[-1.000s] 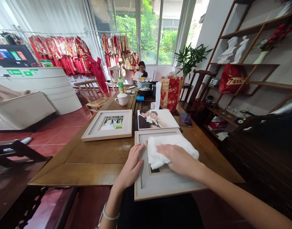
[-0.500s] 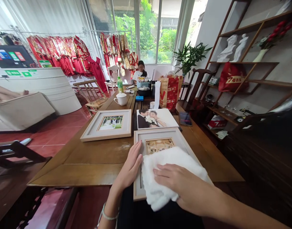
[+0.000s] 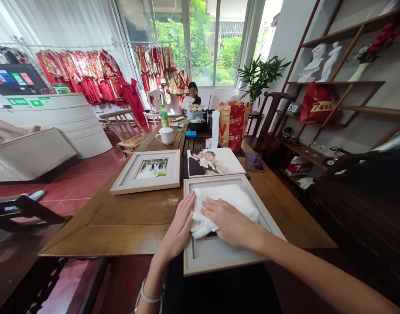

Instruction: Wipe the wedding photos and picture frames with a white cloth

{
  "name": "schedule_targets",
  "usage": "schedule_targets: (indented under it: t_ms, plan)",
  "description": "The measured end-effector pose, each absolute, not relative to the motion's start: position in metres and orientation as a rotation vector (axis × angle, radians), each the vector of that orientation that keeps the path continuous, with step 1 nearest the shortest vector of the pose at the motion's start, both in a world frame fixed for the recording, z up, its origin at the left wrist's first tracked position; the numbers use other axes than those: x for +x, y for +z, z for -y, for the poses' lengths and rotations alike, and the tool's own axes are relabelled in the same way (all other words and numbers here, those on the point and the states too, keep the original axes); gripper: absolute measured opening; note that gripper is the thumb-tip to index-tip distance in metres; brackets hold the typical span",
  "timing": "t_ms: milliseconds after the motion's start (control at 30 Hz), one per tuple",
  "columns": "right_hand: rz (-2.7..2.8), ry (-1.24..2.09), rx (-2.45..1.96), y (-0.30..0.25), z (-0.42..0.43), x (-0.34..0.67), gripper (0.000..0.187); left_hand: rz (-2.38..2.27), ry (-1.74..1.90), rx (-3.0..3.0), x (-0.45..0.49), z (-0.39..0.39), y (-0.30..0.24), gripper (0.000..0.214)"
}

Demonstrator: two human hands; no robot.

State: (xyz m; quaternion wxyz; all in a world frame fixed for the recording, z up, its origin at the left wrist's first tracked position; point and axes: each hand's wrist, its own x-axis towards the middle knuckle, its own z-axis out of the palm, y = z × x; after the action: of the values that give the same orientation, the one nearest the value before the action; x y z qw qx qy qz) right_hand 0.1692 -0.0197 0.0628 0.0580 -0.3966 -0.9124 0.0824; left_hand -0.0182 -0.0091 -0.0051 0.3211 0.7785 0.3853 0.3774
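A pale wooden picture frame lies face up at the near edge of the table, partly overhanging it above my lap. My right hand presses a folded white cloth against its glass. The cloth hides nearly all of the picture inside. Along the frame's left edge rests my left hand, its fingers stretched out and touching the frame and the cloth's edge. A second framed photo lies to the left. Just beyond the frame is an unframed wedding print.
On the wooden table stand a white lidded cup, a green-labelled bottle and a red-and-brown paper bag. A phone lies at right. Another person sits at the far end. Shelves line the right wall.
My right hand has slid the cloth forward and to the left over the frame, exposing the lower part of the frame. My left hand has stayed in place.
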Motion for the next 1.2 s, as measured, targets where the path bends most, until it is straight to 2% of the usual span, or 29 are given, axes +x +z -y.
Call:
schedule_targets:
  t_ms: [133,333,500,633,800,1000,1200]
  plan:
    - [2.820,0.395,-1.098,0.071,0.052,0.177,0.047,-1.060,0.972,2.029,-0.017,0.009,-0.006,0.046]
    - [2.682,0.658,-1.144,0.080,0.081,0.207,0.066,-1.045,0.967,2.062,-0.017,0.009,-0.005,0.045]
    - [2.626,0.419,-1.474,0.074,0.054,0.230,0.071,-0.999,0.966,2.073,-0.020,0.008,-0.007,0.048]
    - [2.550,0.202,-1.578,0.054,0.021,0.243,0.077,-1.002,0.963,2.061,-0.020,0.007,-0.007,0.049]
    - [2.423,0.016,-1.659,0.039,-0.015,0.254,0.071,-0.995,0.957,2.068,-0.020,0.007,-0.006,0.049]
    - [2.414,0.067,-1.698,0.040,-0.015,0.256,0.063,-0.989,0.965,2.068,-0.019,0.007,-0.007,0.050]
    - [2.498,0.201,-1.713,0.051,0.057,0.253,0.068,-1.000,0.964,2.059,-0.019,0.006,-0.009,0.050]
